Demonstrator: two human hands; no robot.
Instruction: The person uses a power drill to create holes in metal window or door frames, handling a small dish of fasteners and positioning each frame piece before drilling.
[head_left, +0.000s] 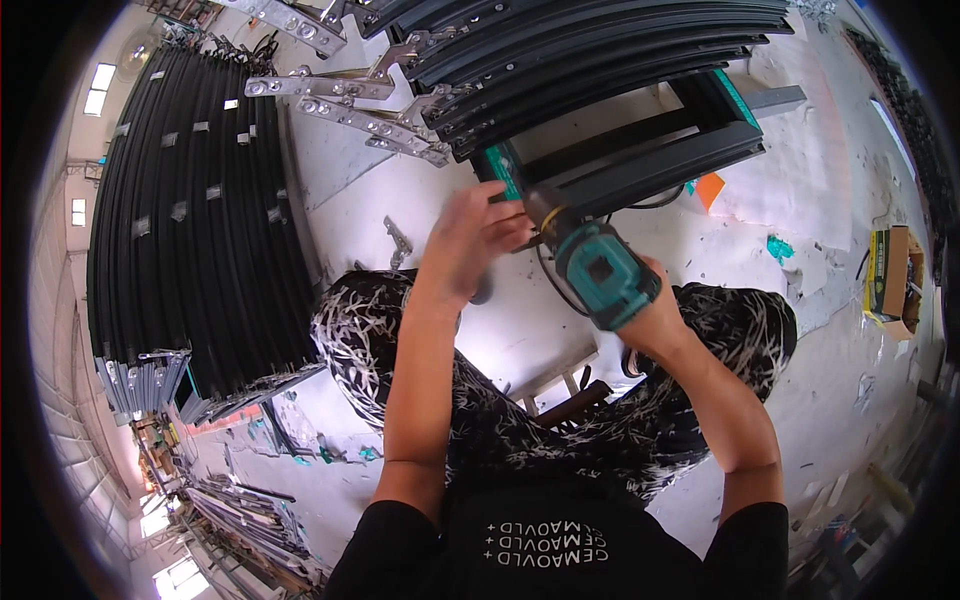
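At far left, stack of long black profiles (190, 270), taped in spots. Then metal hinge arms (325, 87), loosely fanned. Left hand (475, 240) blurred, fingers loosely spread beside drill nose; can't tell if touching. Teal power drill (605, 270) aimed at near-left corner of black frame (660, 168), right hand (650, 310) wrapped round grip. Reads as drilling or screwdriving at corner; next push likely wants bit square, left fingers clear.

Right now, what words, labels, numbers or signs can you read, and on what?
Black shirt: white lettering, upside down in this view; I won't copy its wording.
Teal power drill in the right hand: any marking is too small to read.
Yellow-sided cardboard box: any print is too small to read.
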